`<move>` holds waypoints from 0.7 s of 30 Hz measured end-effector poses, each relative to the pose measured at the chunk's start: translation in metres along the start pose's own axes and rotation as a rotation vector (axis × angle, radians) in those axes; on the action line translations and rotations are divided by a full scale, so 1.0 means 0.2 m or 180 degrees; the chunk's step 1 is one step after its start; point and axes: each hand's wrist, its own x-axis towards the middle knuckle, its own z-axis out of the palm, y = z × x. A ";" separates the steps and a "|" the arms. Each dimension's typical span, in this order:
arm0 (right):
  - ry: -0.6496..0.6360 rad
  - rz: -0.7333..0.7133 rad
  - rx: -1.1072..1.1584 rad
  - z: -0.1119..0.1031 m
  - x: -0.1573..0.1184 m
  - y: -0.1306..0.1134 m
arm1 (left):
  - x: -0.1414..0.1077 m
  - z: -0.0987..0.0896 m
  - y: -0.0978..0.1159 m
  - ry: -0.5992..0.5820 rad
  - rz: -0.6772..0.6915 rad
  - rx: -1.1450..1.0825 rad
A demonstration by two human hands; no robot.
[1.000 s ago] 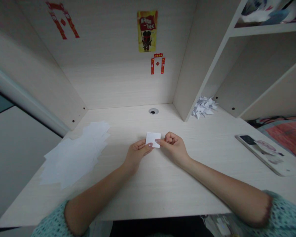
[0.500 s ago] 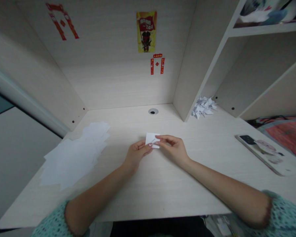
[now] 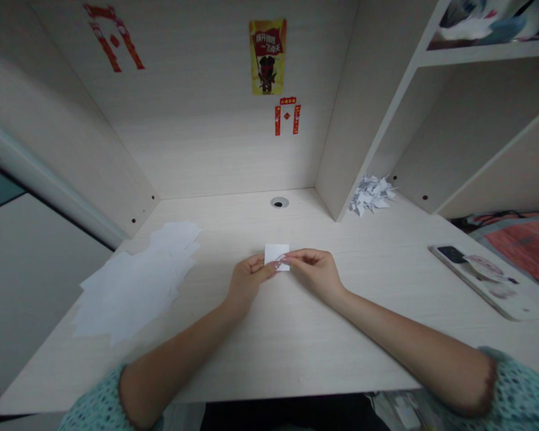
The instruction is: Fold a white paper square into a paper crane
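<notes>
A small folded square of white paper (image 3: 273,251) is held just above the middle of the desk. My left hand (image 3: 248,276) pinches its left and lower side, with the thumb on the face and the other fingers behind. From the right, my right hand (image 3: 315,268) is closed, with thumb and index fingertips pressed together at a small raised flap near the paper's lower right. The fine folds under the fingertips are too small to make out.
White sheets (image 3: 137,281) lie in a loose spread on the left of the desk (image 3: 269,359). Folded paper pieces (image 3: 371,195) are heaped by the upright divider (image 3: 363,120). A phone (image 3: 485,281) lies at the right. A round cable hole (image 3: 279,203) sits at the back.
My right fingertips have come together at the flap, the index finger moving down from the paper's upper right. More of the paper's face shows now. My left hand keeps its hold.
</notes>
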 end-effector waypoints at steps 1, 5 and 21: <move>-0.0008 0.0042 0.0045 0.00 0.00 0.00 | 0.00 0.00 0.00 -0.0004 0.0074 0.0074; -0.0054 0.0193 0.0194 0.00 0.01 0.00 | -0.01 -0.01 0.01 -0.0041 0.0301 0.0432; -0.0032 -0.0218 -0.0050 0.00 0.00 -0.01 | 0.01 -0.02 0.01 -0.0028 0.0413 0.0684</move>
